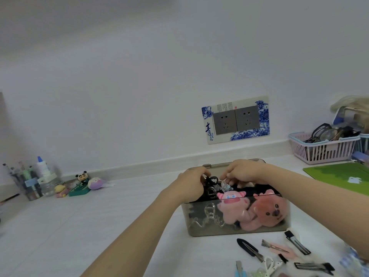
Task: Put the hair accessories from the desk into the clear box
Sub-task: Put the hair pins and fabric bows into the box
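Clips (279, 254): flat hair clips lie loose on the desk (99, 226) just in front of the box, black, pink and white among them; not yet put away.
Handling: they look light, thin and stiff, probably slick on the smooth top; a pinch across the flat blade near the hinge end should lift one, and several could likely be gathered at once.
Box (235, 216): clear, smoky walls, open at the top; the landmark here. Inside sit two pink plush toys (253, 210) toward its right and clear claw clips (207, 216) toward its left. The plush is soft and will squash; the claw clips look brittle and apt to tangle.
Left hand (189, 184): over the box's left rim, fingers curled round a dark claw clip (210, 181) at the top of the pile.
Right hand (241, 172): over the box's middle, knuckles up, fingertips bent down pinching a small clear clip (225, 186).
Arms: both forearms reach forward from the near edge and meet above the box.
Lid (207, 165): stands at the box's far edge, mostly hidden by the hands.
Socket (235, 120): on the wall behind the box.
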